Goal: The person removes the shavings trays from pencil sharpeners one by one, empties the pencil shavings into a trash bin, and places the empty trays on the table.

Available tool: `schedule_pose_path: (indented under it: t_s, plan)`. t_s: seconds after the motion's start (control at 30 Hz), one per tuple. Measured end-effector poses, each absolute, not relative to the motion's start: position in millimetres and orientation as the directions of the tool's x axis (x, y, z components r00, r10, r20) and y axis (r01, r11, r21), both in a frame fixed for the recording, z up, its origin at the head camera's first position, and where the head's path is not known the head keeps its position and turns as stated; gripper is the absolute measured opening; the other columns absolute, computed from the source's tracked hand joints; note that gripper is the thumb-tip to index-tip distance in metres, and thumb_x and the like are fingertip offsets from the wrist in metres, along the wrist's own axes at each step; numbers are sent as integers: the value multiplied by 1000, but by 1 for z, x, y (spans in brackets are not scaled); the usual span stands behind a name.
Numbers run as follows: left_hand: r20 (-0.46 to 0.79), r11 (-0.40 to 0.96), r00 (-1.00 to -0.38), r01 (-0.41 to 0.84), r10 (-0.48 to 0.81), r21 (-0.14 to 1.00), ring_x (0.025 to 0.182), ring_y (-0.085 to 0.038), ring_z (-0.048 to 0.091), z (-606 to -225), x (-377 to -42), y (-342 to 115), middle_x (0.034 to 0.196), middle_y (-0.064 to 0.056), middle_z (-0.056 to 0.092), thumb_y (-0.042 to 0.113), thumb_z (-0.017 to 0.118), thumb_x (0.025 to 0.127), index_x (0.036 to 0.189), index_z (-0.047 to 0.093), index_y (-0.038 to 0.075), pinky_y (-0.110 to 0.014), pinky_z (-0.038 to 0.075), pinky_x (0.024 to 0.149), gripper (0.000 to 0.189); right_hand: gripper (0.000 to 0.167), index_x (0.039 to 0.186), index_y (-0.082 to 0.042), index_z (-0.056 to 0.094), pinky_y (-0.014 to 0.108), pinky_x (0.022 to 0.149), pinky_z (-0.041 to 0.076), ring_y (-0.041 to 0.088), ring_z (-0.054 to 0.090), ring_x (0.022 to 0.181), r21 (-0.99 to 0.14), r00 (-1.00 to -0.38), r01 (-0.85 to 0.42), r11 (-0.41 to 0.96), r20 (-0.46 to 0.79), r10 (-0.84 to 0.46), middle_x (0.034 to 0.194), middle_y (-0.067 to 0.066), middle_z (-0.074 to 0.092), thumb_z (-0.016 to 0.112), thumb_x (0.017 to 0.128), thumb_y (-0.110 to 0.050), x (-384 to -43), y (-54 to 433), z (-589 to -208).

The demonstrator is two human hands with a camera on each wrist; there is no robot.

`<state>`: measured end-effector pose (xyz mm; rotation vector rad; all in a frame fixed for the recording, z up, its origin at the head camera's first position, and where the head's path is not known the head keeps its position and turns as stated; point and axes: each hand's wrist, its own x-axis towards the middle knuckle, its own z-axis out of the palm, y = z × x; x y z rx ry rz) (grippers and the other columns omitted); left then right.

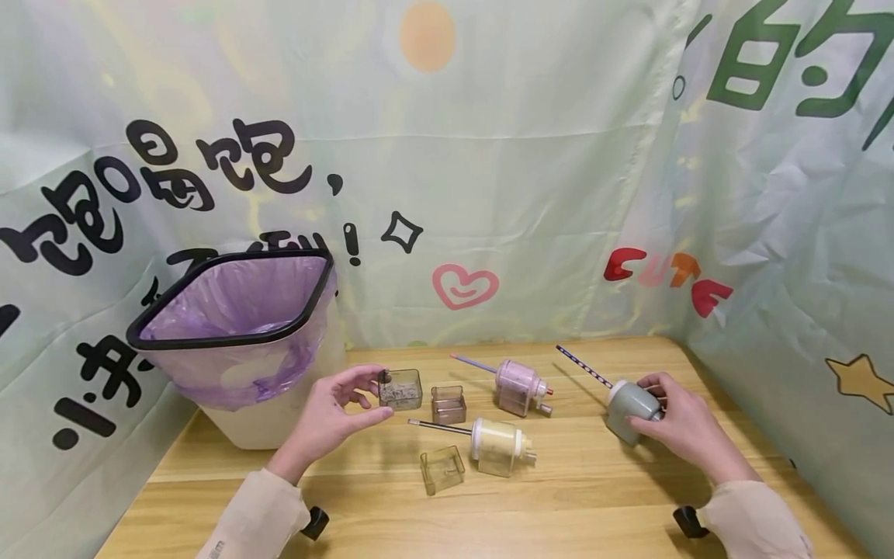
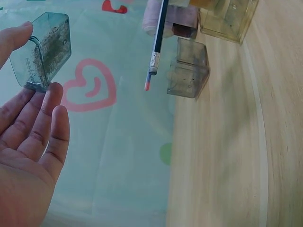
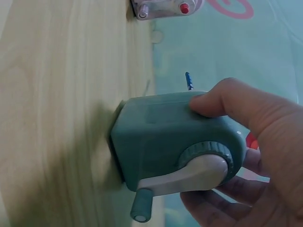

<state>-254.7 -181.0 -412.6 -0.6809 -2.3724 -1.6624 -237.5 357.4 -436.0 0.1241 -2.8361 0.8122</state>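
My left hand [image 1: 334,411] pinches a see-through shavings drawer [image 1: 400,390] between thumb and fingertips. Dark pencil shavings cling inside that drawer, clearest in the left wrist view. With my right hand [image 1: 680,419] I hold a grey-green crank pencil sharpener [image 3: 170,137], thumb on one side and fingers round the other. A blue patterned pencil [image 1: 583,366] sticks out of its far end. In the right wrist view its pale crank [image 3: 189,177] faces the camera. Between the hands lie a pink sharpener [image 1: 515,388] and a yellow sharpener [image 1: 494,446], each with a pencil in it.
A brownish drawer [image 1: 448,405] and a yellowish drawer [image 1: 442,470] sit on the wooden table [image 1: 559,512]. At the left stands a bin with a black rim [image 1: 216,341] and a purple liner [image 1: 244,291]. A printed cloth [image 1: 538,194] hangs behind and at the sides.
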Motion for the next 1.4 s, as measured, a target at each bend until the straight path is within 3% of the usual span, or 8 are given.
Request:
schedule_pose_path:
  t_s: [0.5, 0.63, 0.8, 0.93, 1.17, 1.4]
  plan:
    - [397, 306, -884, 460, 246, 834, 94, -11, 71, -395, -244, -190, 120, -15, 76, 7, 92, 83, 131, 73, 6, -32, 64, 80, 52, 66, 133, 8, 52, 36, 69, 56, 48, 70, 107, -502, -980, -158, 850, 182, -75, 123, 36, 68, 88, 87, -22, -243, 349, -430]
    - [407, 309, -884, 463, 230, 831, 93, -15, 72, -389, -237, -195, 118, -11, 77, 5, 92, 81, 130, 73, 7, -29, 63, 79, 53, 66, 137, 9, 51, 53, 82, 62, 54, 67, 115, -517, -978, -172, 839, 190, -83, 132, 38, 63, 86, 90, -22, -245, 343, -422]
    - [452, 307, -866, 498, 214, 811, 93, -14, 72, -378, -229, -203, 114, -7, 77, 0, 92, 80, 129, 73, 5, -25, 63, 78, 53, 66, 141, 8, 51, 69, 99, 55, 58, 62, 124, -534, -978, -177, 827, 189, -87, 137, 37, 61, 82, 95, -29, -249, 330, -409]
    - [494, 313, -846, 534, 202, 786, 94, -5, 70, -370, -224, -212, 113, -3, 77, -2, 91, 80, 128, 73, 4, -24, 62, 77, 52, 71, 145, 6, 49, 71, 104, 52, 57, 58, 132, -541, -982, -170, 824, 163, -96, 143, 35, 59, 79, 98, -37, -253, 315, -394]
    - [529, 334, -829, 558, 182, 760, 89, -9, 70, -352, -212, -227, 113, 7, 76, -6, 90, 79, 129, 73, 4, -21, 61, 77, 54, 71, 149, 1, 50, 70, 107, 50, 52, 58, 134, -544, -973, -223, 809, 179, -148, 146, 30, 59, 75, 101, -45, -263, 286, -368]
    - [558, 339, -813, 578, 166, 742, 88, -9, 70, -332, -200, -242, 111, 6, 76, -11, 89, 79, 130, 71, 0, -18, 62, 78, 56, 64, 149, -6, 53, 67, 108, 52, 47, 60, 136, -572, -956, -290, 768, 204, -209, 147, 23, 62, 74, 102, -44, -268, 254, -345]
